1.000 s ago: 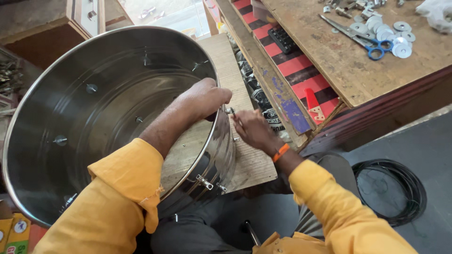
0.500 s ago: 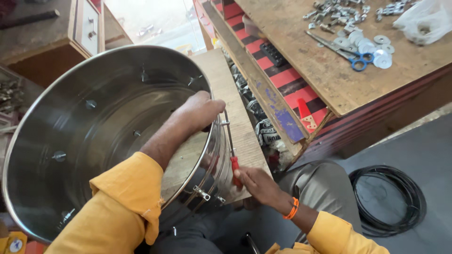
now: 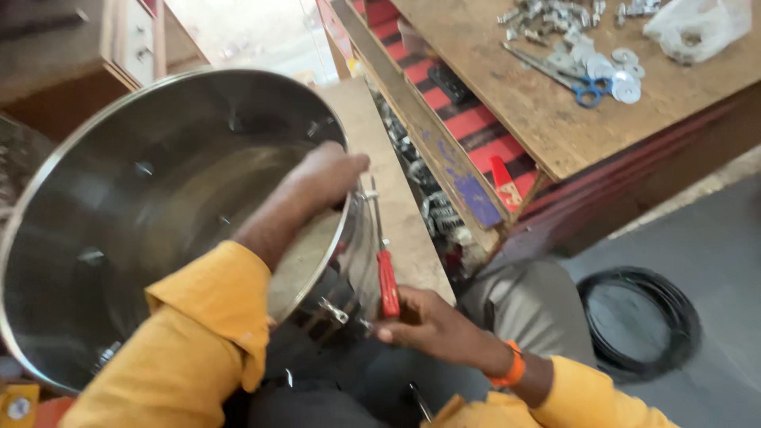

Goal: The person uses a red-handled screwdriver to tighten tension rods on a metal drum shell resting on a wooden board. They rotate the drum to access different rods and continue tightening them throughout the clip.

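A large stainless-steel drum (image 3: 143,230) lies tilted on its side with its open mouth toward the camera, resting against a pale wooden board (image 3: 396,198) that runs away from the person between the drum and a low wooden worktop (image 3: 547,119). The left hand (image 3: 329,174), in a yellow sleeve, reaches over the drum's rim at its far right side, fingers curled on the edge, so that grip is pressed together on the rim. The right hand (image 3: 432,325), with an orange band at the wrist, sits low beside the drum's outer wall, its grip pinching the red handle of a screwdriver (image 3: 385,269); the thin shaft points up along the outside of the drum toward the left hand, and its tip reaches the rim just beside that hand's fingers. A small metal clasp (image 3: 333,311) shows on the drum's outer wall just left of the handle. On the worktop's far right part lie blue-handled scissors (image 3: 583,87), a scatter of metal washers and small fittings (image 3: 610,67) and a crumpled clear bag (image 3: 697,28) near the far right corner. Under the worktop's near edge a red-and-black striped shelf (image 3: 468,119) holds dark parts. A coil of black cable (image 3: 638,321) lies on the grey floor at right
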